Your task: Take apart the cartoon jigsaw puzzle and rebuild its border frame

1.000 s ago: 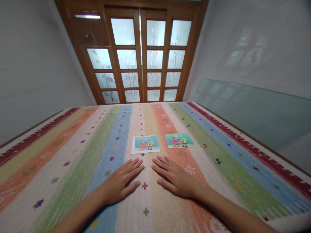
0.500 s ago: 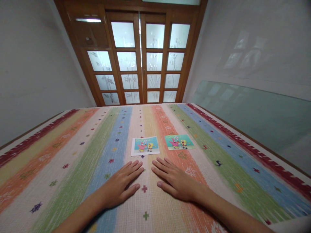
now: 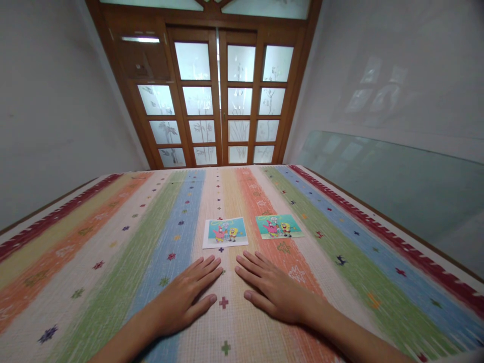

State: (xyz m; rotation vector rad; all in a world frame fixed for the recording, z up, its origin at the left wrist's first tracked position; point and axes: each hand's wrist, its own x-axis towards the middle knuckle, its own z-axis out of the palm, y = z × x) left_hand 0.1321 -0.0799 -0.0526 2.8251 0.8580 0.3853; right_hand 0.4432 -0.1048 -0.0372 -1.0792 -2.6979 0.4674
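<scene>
The white-bordered SpongeBob picture (image 3: pixel 227 233) and borderless SpongeBob picture (image 3: pixel 280 227) lie unmoved on the striped tablecloth (image 3: pixel 247 327), just beyond the left hand (image 3: pixel 189 292) and right hand (image 3: pixel 273 288), both flat, fingers extended. The view has tilted up, showing more transom glass (image 3: pixel 266 7) above wooden doors (image 3: pixel 195 83).

- The bare left hand (image 3: pixel 185 297) lies flat, palm down, with its back facing up.
- Its four straight fingers (image 3: pixel 210 275) sit close together and point ahead and a bit to the right.
- The left thumb (image 3: pixel 204 305) sticks out toward the other hand.
- The bare right hand (image 3: pixel 278 292) lies flat too, its fingers pointing ahead and a bit to the left, its thumb (image 3: pixel 257 300) sticking out.
- The hands are near each other, not touching.
- Both bare forearms (image 3: pixel 130 338) slant inward.
</scene>
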